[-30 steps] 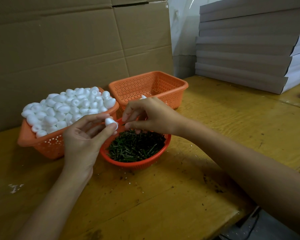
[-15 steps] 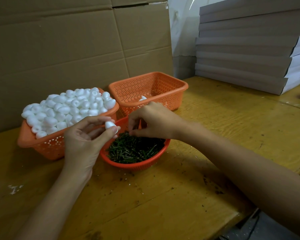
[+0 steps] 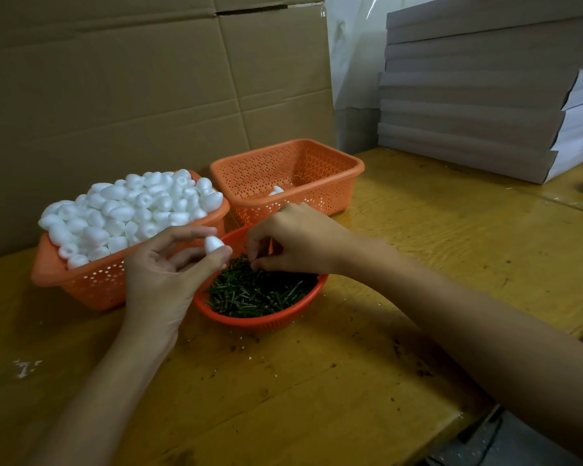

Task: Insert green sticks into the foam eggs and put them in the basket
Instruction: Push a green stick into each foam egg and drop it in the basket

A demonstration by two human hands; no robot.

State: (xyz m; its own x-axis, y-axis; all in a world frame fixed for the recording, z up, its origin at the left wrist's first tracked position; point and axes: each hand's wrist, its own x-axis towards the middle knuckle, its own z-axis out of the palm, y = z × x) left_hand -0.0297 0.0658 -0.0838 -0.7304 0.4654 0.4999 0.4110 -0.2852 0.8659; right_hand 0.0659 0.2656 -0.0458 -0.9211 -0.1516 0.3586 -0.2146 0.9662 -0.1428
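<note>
The left hand [image 3: 164, 277] holds one white foam egg [image 3: 213, 244] above the near rim of the round basket [image 3: 260, 320], and its fingers [image 3: 222, 254] pinch the egg from below and from above, with the pointed end to the right. The right hand [image 3: 295, 238] reaches down into this round basket, its fingers [image 3: 259, 243] curled, the tips pressed together on the pile of green sticks [image 3: 256, 294]; whether a stick is between them I cannot tell. There are three orange containers on the yellow tabletop [image 3: 435, 237]. The round one has the sticks, too many to count. The left rectangular basket [image 3: 91, 284] is heaped with foam eggs [image 3: 132, 210]. The rear rectangular basket [image 3: 320, 159] shows one single egg [image 3: 276, 191].
</note>
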